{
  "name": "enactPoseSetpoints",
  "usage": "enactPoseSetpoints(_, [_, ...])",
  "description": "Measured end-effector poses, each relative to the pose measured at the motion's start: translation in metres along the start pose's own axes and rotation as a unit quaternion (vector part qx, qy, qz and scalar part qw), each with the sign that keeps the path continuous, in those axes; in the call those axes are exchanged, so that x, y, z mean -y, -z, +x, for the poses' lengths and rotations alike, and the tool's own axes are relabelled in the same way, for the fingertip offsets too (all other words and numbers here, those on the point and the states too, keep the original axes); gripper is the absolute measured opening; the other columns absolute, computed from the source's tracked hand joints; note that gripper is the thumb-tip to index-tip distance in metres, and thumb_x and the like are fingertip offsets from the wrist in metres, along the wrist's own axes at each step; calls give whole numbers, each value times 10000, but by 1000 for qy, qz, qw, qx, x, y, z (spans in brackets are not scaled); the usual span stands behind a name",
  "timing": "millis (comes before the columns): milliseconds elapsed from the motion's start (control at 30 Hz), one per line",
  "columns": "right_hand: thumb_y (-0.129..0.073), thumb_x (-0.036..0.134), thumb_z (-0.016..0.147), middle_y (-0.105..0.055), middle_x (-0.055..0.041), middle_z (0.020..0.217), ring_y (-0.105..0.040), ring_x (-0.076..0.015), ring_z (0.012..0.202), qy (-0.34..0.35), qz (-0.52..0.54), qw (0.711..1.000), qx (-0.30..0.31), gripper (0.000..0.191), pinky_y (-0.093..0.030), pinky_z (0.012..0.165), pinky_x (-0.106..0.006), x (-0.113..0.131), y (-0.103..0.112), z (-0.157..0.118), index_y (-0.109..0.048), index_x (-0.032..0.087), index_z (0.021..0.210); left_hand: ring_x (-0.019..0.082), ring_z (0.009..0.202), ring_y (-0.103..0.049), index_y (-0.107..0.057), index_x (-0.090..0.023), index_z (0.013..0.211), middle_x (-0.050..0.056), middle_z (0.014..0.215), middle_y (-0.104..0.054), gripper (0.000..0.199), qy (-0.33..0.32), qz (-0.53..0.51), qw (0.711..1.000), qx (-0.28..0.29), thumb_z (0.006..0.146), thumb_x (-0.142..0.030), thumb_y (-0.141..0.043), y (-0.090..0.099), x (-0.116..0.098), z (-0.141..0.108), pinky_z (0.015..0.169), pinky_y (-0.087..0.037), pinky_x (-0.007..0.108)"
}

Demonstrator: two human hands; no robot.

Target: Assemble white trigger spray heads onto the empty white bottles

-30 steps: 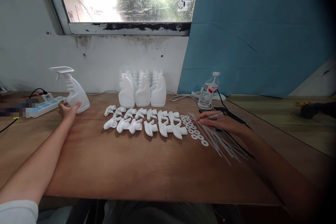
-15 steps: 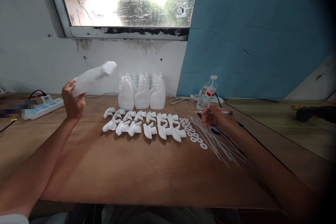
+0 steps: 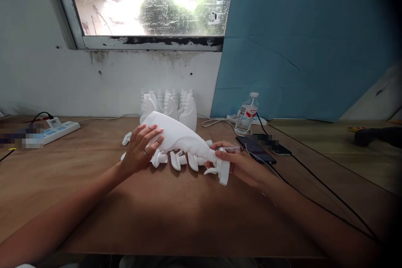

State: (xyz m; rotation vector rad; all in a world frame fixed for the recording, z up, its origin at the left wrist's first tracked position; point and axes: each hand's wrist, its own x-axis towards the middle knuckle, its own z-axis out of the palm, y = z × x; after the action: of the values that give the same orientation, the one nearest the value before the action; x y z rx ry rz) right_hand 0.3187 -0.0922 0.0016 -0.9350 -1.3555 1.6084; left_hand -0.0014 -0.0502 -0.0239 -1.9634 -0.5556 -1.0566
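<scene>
Nearest is the brown counter (image 3: 188, 226). Just above it, the white sprayer (image 3: 180, 134) is held tilted, base up toward the left, head (image 3: 223, 167) low at right w/ its trigger pointing left. The right hand (image 3: 240, 163) is closed on it around neck & head, w/ a slim clear tool (image 3: 232, 149) also in its fingers. The left hand (image 3: 138, 146) grips the base end, fingers spread over the body.

Body looks like thin plastic: prob. v. light, a bit squeezable, smooth enough to slip at the wide base. Ribbed neck is prob. stiffer & the surest hold; steady the base w/ a flat, soft grip. Trigger looks like the weak spot, so best keep force off it.

Behind/below, loose heads (image 3: 177, 161) lie on the counter, partly hidden by sprayer & hands; prob. stiff, best taken by the thick part. Phone (image 3: 256, 150) lies to the right, w/ cables near. Farther back: power strip (image 3: 61, 132) at left, bottles (image 3: 188, 111) upright mid-counter, water bottle (image 3: 246, 119) upright at right, prob. heavier if full; fill level unclear.
</scene>
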Motion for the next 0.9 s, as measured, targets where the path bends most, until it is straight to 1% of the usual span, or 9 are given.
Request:
enactPoseSetpoints(133, [-842,349,646,-655,18,766,-711,-218,749,26,-48,997,-62,399,-514,624,-285,0,1,-4,-519,218,842,224,1286,-524,-532,-248,1172,76,1223,-668,344,-17,8,1000,-1,875,-76,-555,3,-3,5,1055,-425,474])
enactPoseSetpoints(267, [-802,373,701,-676,-2,869,-687,-214,779,101,-151,980,-80,371,-492,576,-275,1,8,-9,-494,232,852,217,1262,-549,-553,-249,1170,41,1193,-692,298,-68,32,997,-13,901,-119,-551,11,0,13,1043,-434,442])
enactPoseSetpoints(433, [-732,391,774,-694,-31,984,-678,-224,811,185,-273,938,-108,320,-521,622,-312,3,7,-19,-465,239,863,203,1250,-561,-503,-304,1281,17,1234,-674,430,-88,38,995,4,896,-128,-583,20,4,21,1062,-413,419])
enactPoseSetpoints(500, [-693,349,817,-692,-39,1051,-678,-232,877,259,-371,881,-137,238,-538,694,-341,3,9,-20,-489,244,881,227,1217,-586,-476,-265,1333,61,1231,-673,434,-89,5,996,30,918,-170,-559,21,6,24,1033,-427,430])
enactPoseSetpoints(567, [-633,262,866,-687,-43,1090,-674,-232,953,370,-467,791,-138,114,-547,781,-370,4,13,-19,-527,251,907,246,1093,-651,-453,-208,1366,109,1166,-695,424,-80,-60,993,60,950,-268,-507,23,6,26,930,-482,419])
enactPoseSetpoints(667, [-565,138,885,-679,-53,1140,-645,-238,1089,532,-538,651,-55,136,-527,931,-439,8,22,-15,-572,256,951,215,836,-680,-496,-179,1333,107,1013,-727,395,-24,-180,979,95,967,-313,-434,27,6,28,731,-521,348])
enactPoseSetpoints(733, [-558,82,868,-673,-46,1174,-620,-246,1153,597,-562,572,-4,195,-515,973,-484,12,26,-15,-584,259,947,187,760,-663,-582,-192,1247,82,951,-733,341,52,-260,957,120,962,-296,-427,31,6,29,667,-513,303])
enactPoseSetpoints(800, [-586,52,840,-682,-19,1157,-619,-238,1164,633,-586,505,8,220,-544,950,-478,19,31,-17,-582,267,886,168,716,-655,-665,-211,1140,62,911,-737,310,153,-348,911,164,954,-327,-445,35,11,28,611,-498,268])
enactPoseSetpoints(900, [-643,44,797,-674,-1,1176,-603,-242,1189,650,-616,444,-29,238,-566,925,-466,29,46,-24,-576,270,816,153,577,-612,-729,-193,999,46,765,-720,336,330,-457,793,230,896,-445,-532,36,34,18,464,-423,240])
